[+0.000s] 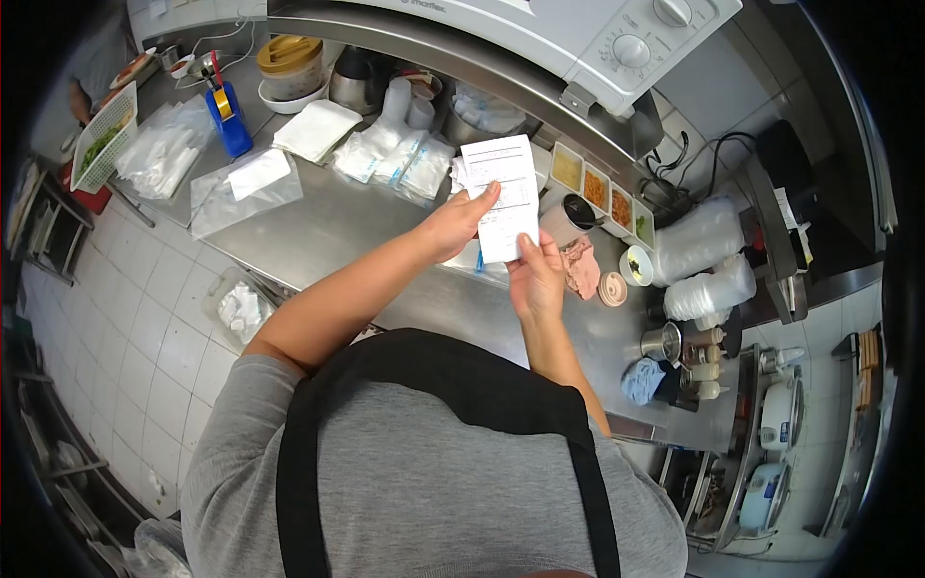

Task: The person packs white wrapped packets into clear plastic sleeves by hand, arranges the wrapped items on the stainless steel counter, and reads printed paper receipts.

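Note:
A white printed order slip is held up over the steel counter in both hands. My left hand grips its left edge, the thumb lying on the printed side. At the lower right corner, my right hand pinches the paper between thumb and fingers. Just right of the slip stand a tub with a dark opening and a pink cloth-like piece. Behind the slip, plastic-wrapped packets lie on the counter, and part of something with a blue stripe is hidden beneath it.
A tray of food compartments stands at the back right, beside stacked plastic lids or bowls. A white oven overhangs the back. A blue tape dispenser and plastic bags lie left. A bin stands below the front edge.

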Tool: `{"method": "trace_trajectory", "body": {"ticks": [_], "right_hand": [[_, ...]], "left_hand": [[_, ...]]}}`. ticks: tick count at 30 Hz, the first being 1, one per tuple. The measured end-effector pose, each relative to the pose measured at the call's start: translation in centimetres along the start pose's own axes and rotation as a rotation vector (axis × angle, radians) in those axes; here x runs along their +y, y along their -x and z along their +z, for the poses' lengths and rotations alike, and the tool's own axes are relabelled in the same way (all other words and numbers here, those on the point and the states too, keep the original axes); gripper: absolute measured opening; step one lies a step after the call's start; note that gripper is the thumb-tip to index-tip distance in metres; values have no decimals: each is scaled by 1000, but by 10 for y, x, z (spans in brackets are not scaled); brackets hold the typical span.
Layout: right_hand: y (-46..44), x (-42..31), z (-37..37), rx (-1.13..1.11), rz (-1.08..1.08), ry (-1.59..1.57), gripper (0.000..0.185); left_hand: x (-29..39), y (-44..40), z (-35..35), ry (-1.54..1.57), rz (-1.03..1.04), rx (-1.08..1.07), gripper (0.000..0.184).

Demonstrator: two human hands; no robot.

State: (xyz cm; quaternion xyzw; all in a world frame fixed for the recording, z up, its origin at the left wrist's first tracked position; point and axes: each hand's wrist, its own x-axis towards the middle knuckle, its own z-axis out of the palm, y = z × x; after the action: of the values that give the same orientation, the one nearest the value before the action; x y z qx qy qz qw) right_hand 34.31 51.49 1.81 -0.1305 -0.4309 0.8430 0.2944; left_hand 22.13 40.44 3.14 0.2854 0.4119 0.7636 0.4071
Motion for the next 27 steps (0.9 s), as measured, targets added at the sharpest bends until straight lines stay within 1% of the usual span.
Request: {"method": "trace_trajectory", "body": {"ticks": [1,2,5,6,9,10,14,17,19,20,23,24,27], "right_hand": [[2,4,1,-2,-27,20,24],[3,6,3,67,-73,24,18],[4,8,-8,70,-85,103,18],[4,8,-10,81,-89,110,18],[4,9,-12,99,-103,124,18],[4,9,-11,97,-107,126,18],[8,3,-10,93,-70,176,19],[15,-3,-9,-36,-98,233,31],[21,-6,-13,-123,-98,189,42],[23,-7,-15,-166,-97,167,48],[28,-6,-16,-337,-164,215,60],[29,-7,-17,-371,-157,235,60],[31,-9,-21,-458,-146,296,58]], "left_hand": [[0,0,0,-55,27,19,49],[0,-1,-2,-110,54,40,45],[13,-16,-27,-158,76,94,35],[26,-13,-28,-166,109,120,26],[46,-12,-39,-417,137,130,22],[47,-13,-42,-445,138,126,19],[52,-15,-49,-593,92,115,22],[68,-10,-44,-687,83,42,25],[78,-11,-46,-717,85,-26,28],[82,-12,-48,-742,78,-61,32],[99,-12,-45,-808,32,-136,36],[102,-12,-43,-860,35,-141,38],[109,-10,-39,-861,51,-127,38]]}}
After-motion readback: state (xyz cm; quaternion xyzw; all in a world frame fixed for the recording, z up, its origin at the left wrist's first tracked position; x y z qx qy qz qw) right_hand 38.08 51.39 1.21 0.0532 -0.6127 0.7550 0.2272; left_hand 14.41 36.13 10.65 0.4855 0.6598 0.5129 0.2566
